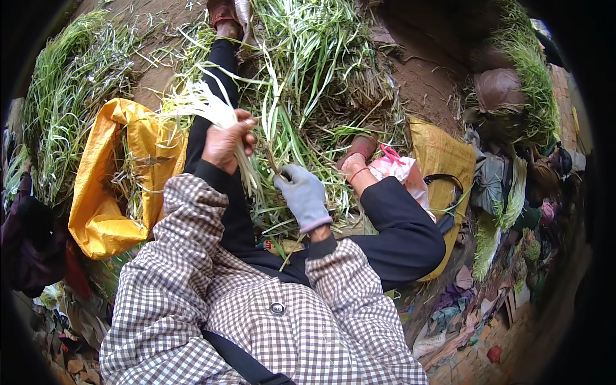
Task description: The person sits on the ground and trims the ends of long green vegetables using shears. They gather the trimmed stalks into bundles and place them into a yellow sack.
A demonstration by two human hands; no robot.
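My bare left hand (pixel 228 139) is closed around a bundle of pale, peeled stalks (pixel 204 103), which look like green garlic or leek shoots; their white ends fan out to the upper left over my leg. My right hand (pixel 303 195), in a grey knitted glove, pinches the lower end of a green leafy stalk (pixel 272 156) between thumb and fingers. That stalk's leaves reach up toward a large heap of long green stalks (pixel 313 62) with brownish root ends, lying between my legs. Loose leaves and peelings lie under both hands.
An orange woven sack (pixel 103 192) with dry scraps lies at my left, beside another green heap (pixel 62 110). A yellow sack (pixel 433 149) and a pink-white plastic bag (pixel 402 173) are by my bent leg. A person in dark clothing (pixel 33 240) sits at far left; more bundles line the right.
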